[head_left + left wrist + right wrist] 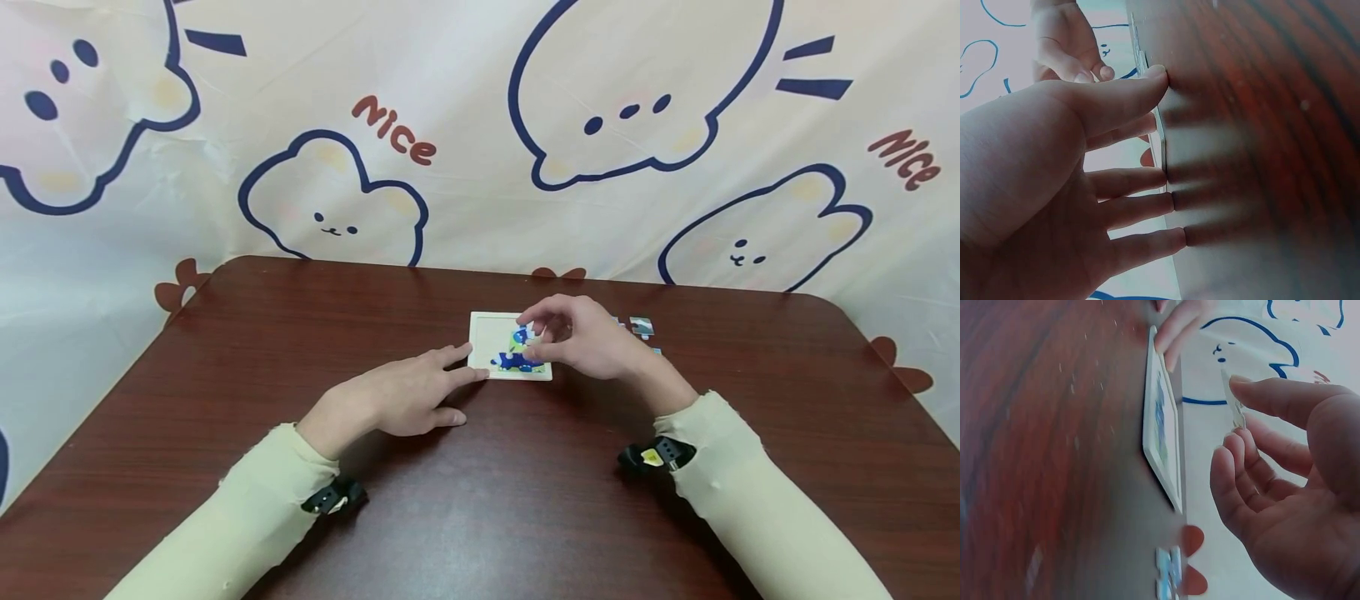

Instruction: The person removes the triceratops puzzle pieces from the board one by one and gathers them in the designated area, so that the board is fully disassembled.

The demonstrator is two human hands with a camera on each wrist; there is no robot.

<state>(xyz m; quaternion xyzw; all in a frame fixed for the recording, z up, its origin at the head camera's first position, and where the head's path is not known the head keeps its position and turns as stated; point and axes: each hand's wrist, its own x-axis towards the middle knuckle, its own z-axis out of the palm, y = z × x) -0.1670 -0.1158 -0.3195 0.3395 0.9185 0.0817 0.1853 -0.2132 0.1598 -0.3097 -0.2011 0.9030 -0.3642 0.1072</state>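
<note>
A jigsaw puzzle board [488, 329] with a pale rim lies on the table; blue and green pieces [513, 362] sit along its lower and right part. My left hand [405, 393] rests with straight, spread fingers, its fingertips at the board's left edge. Over the board's right side, my right hand [592, 337] pinches a puzzle piece [1236, 407] between thumb and fingers, raised above the board in the right wrist view. That hand covers part of the board in the head view, and the held piece's picture side cannot be made out.
Loose puzzle pieces [641, 326] lie to the right of the board, partly hidden behind the right hand. The dark brown table [300, 333] reaches back to a patterned cloth [465, 208]. Each forearm wears a black wrist strap [330, 497].
</note>
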